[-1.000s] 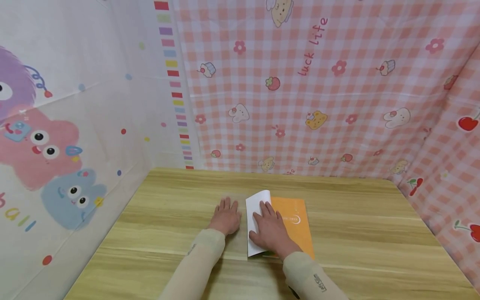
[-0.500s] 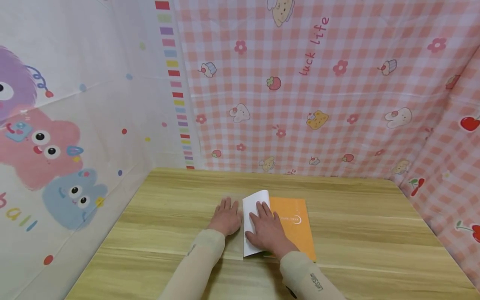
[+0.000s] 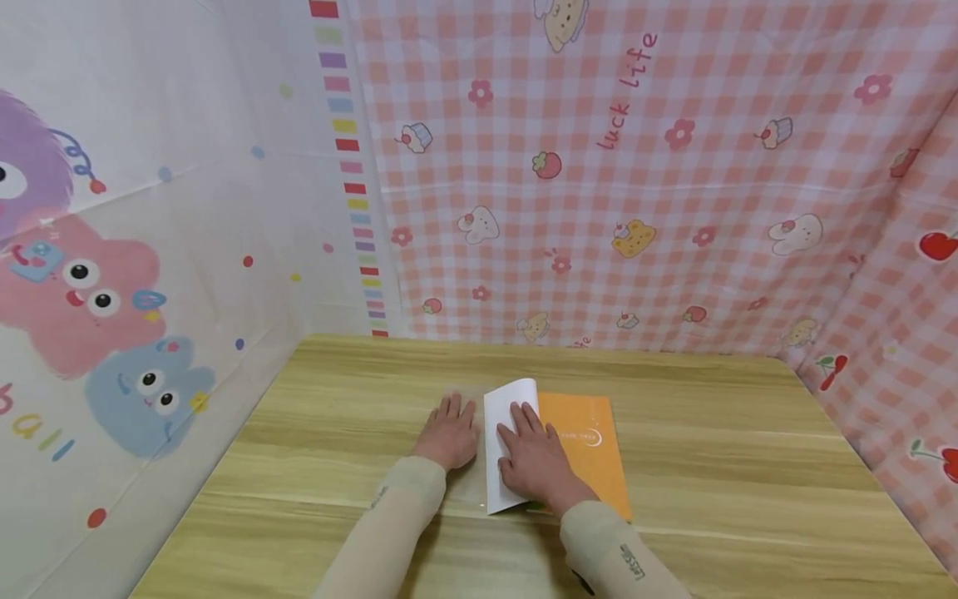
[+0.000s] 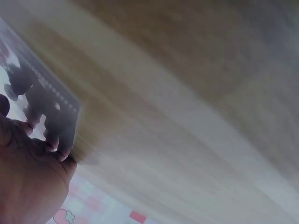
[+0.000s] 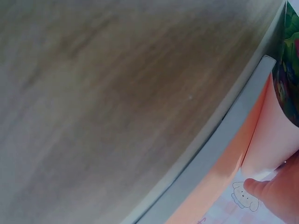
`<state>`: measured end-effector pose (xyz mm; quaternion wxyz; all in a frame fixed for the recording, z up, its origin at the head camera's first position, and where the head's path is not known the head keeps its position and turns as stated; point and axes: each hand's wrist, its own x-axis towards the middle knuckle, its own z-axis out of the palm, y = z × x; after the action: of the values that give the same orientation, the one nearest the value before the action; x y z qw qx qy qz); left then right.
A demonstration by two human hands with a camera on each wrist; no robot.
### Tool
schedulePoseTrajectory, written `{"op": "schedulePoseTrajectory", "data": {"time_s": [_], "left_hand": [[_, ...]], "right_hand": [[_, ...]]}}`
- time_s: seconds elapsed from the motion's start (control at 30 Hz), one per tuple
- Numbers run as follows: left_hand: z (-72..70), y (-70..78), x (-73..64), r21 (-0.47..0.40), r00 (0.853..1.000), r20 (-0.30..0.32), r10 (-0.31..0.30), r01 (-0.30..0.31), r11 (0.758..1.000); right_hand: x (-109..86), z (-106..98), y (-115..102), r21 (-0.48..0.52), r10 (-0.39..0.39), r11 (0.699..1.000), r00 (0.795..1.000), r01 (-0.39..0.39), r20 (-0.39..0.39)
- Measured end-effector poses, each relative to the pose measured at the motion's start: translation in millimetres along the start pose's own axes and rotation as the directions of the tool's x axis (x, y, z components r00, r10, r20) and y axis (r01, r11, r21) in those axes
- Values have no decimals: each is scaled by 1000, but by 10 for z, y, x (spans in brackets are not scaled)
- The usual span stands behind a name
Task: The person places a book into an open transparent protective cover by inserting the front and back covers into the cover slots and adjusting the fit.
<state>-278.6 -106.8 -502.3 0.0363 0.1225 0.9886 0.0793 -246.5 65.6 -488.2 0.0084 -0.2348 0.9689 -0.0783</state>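
Observation:
An orange-paged book [image 3: 591, 466] lies on the table, with a white flap [image 3: 503, 409] folded over its left side. My right hand [image 3: 537, 462] rests on the flap with its fingers spread. A clear plastic sheet [image 3: 470, 492] extends left from the flap, and my left hand [image 3: 447, 434] presses it flat with straight fingers. The left wrist view shows the clear sheet's corner [image 4: 67, 109], dotted along one edge, under the fingertips. In the right wrist view, a colourful printed side [image 5: 288, 77] curves up beside the book's thick page edge [image 5: 219, 144].
The wood-grain table [image 3: 718, 466] extends around the book on all sides. A pink checked cloth [image 3: 599, 191] hangs behind it, and a white cartoon-printed cloth [image 3: 224, 216] hangs at the left.
The white flap has shifted slightly left under my right hand, mostly in the first half second. My left hand stays almost in place on the clear sheet.

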Motion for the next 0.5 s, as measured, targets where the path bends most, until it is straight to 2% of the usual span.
{"op": "schedulePoseTrajectory", "data": {"time_s": [0.3, 0.5], "left_hand": [[34, -37, -19, 47, 1000, 24, -4, 3, 999], [-43, -16, -134, 16, 994, 97, 53, -55, 998]], "right_hand": [[14, 48, 13, 5, 3, 1000, 1000, -3, 18], [13, 52, 11, 2, -1, 1000, 1000, 1, 15]]}}
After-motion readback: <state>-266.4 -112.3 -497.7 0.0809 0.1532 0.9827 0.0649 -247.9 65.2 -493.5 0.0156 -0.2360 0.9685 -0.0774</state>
